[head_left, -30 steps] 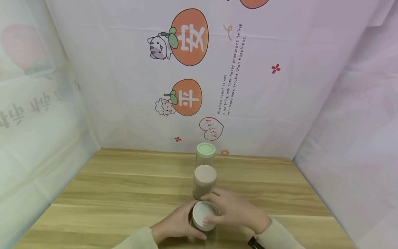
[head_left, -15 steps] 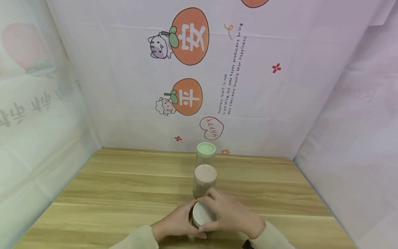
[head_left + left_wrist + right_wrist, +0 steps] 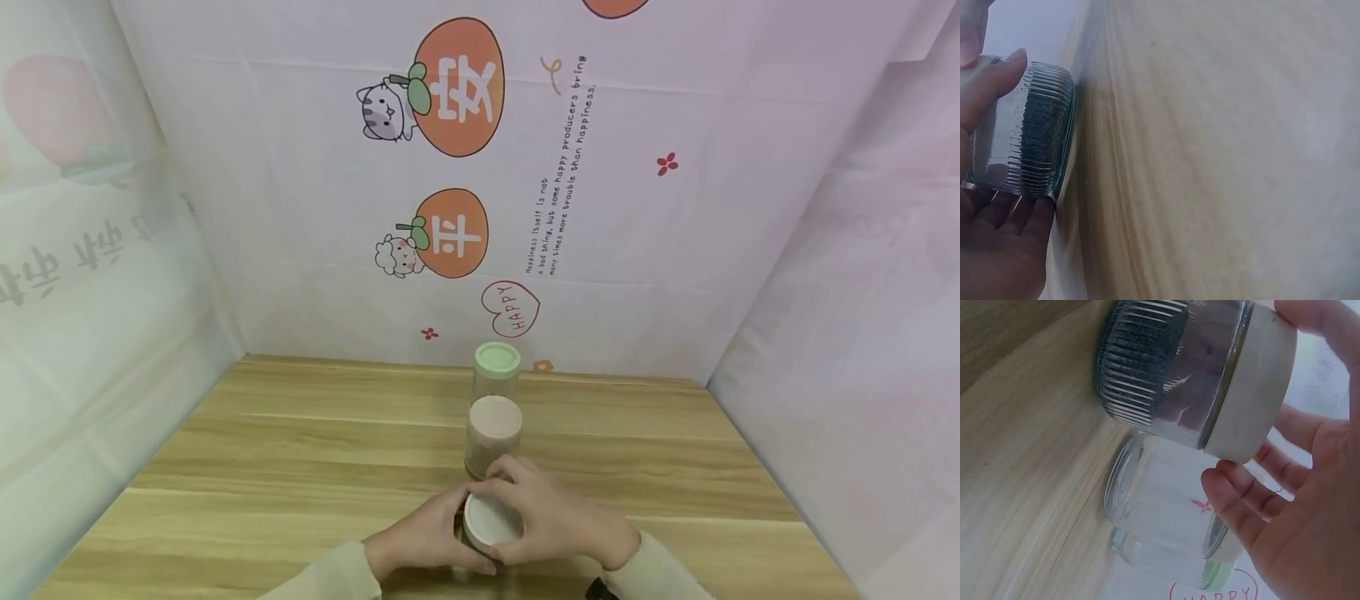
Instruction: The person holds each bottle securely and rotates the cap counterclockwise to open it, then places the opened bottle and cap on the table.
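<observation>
Lower down and nearer the rim than a second ago, the right hand (image 3: 562, 515) has shifted on the pale lid (image 3: 491, 518): its thumb, which lay across the top, is now at the near edge, while the left hand (image 3: 423, 537) has kept its place. The right grip pinches the lid by its rim, thumb on one side and fingers on the other. The left grip is curled around the glass body of the front jar (image 3: 1047, 131), thumb on one side, fingers on the other.

That jar stands upright on the wood-grained surface (image 3: 300, 483), close to the person, with the lid at its mouth. Its lower glass is ribbed and shows something dark inside, perhaps granular, though the ribs and blur make this hard to judge.

Just beyond it, in a line leading away from the person, stand two more jars, both upright: a middle jar (image 3: 493, 442) with a beige-pink lid, and a far jar (image 3: 497, 371) with a green lid, near the back cloth (image 3: 300, 167). Neither has moved. Some fingers of the right hand come near the middle jar; whether they touch it cannot be told.

Orange fruits, cartoon animals and lettering are printed on the cloth. Both forearms wear cream sleeves (image 3: 330, 575).
</observation>
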Demonstrator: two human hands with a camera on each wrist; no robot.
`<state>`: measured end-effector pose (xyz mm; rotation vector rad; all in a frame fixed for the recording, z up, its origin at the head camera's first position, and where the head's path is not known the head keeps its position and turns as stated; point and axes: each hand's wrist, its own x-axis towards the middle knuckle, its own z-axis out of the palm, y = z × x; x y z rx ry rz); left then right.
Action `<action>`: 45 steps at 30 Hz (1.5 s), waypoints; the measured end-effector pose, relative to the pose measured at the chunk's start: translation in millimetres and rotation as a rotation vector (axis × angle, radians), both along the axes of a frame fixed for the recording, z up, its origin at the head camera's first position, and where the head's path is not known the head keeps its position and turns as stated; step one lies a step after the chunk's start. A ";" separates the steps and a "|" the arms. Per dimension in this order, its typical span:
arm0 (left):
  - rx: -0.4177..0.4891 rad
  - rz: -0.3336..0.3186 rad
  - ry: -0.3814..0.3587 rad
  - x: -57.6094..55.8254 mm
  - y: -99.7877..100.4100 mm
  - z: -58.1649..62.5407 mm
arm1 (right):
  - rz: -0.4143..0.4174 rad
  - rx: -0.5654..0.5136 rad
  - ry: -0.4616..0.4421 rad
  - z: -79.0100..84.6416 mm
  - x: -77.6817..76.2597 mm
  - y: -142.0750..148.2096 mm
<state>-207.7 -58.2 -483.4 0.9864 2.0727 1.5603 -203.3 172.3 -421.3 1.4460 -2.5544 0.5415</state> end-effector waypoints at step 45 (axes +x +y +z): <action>-0.002 0.022 0.008 0.9 2.6 -1.1 | -0.240 0.068 0.094 -1.4 11.9 13.4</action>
